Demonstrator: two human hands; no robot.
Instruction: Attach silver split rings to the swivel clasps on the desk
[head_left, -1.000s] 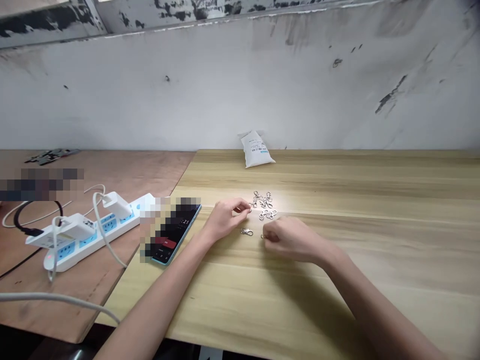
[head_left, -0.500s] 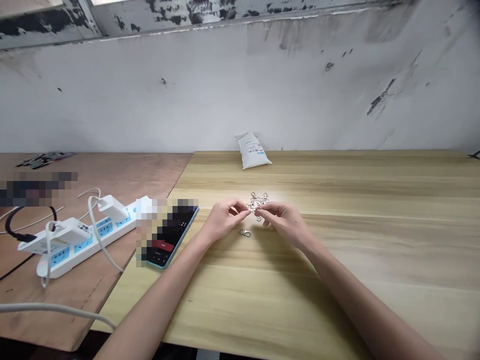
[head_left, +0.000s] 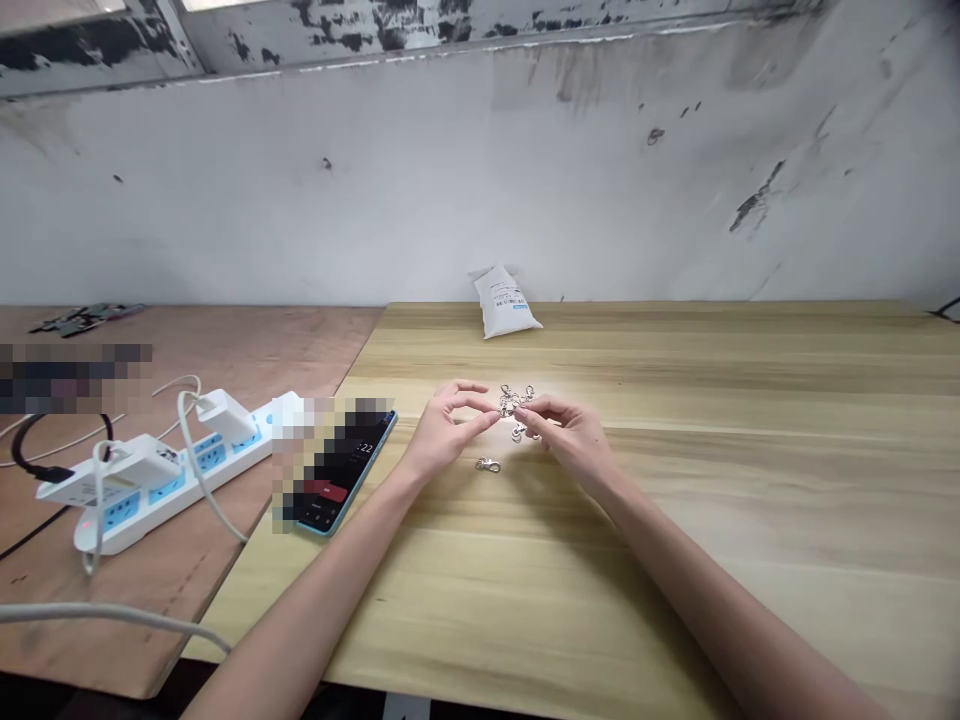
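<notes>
Thumb and index finger of my left hand (head_left: 444,428) are closed at the left end of a small silver swivel clasp (head_left: 507,411). At the other end of it, my right hand (head_left: 576,436) pinches with its thumb and index finger. The clasp bridges the gap between my fingertips; fine detail is too small to make out. Several more silver clasps (head_left: 527,393) lie in a loose pile just behind and under my fingers, partly hidden by the right hand. Another single clasp (head_left: 487,465) with a ring rests on the wood nearer to me.
A white plastic packet (head_left: 505,303) lies at the back by the wall. To the left are a phone (head_left: 346,475) with a lit screen and a white power strip (head_left: 202,470) with plugs and cables. The pale wooden table (head_left: 712,480) adjoins a brown one (head_left: 285,345).
My fingertips have drawn slightly apart, and the clasp between them now shows more plainly. The left hand's other fingers have straightened a little. The single clasp stays on the table.
</notes>
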